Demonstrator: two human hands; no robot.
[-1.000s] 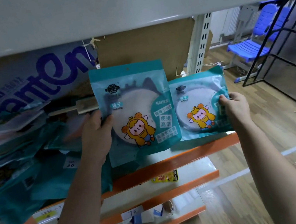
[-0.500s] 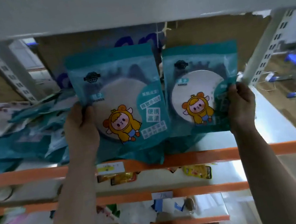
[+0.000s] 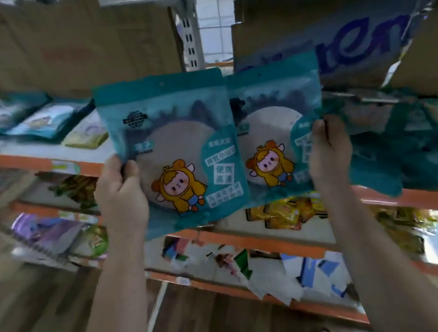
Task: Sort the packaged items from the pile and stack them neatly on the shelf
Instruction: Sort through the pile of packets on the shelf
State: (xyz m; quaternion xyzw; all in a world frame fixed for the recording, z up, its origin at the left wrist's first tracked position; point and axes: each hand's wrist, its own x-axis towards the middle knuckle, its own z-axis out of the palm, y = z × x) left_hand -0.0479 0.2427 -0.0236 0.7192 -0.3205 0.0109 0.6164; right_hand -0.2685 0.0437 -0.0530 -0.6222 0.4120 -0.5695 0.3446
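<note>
While two teal pouches (image 3: pixel 171 144) are being pinched upright before the shelf (image 3: pixel 418 199), left hand (image 3: pixel 120 194) and right hand (image 3: pixel 329 154) each gripping an outer edge, light, slippery film around a probably fragile disc is being judged.

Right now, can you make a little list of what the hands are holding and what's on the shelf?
left hand: holds a teal packet upright by its left edge
right hand: holds a matching packet by its right edge
packets: side by side, edges overlapping
picture: cartoon character in yellow
shelf: orange-edged
right of the hands: messy teal pile
</note>
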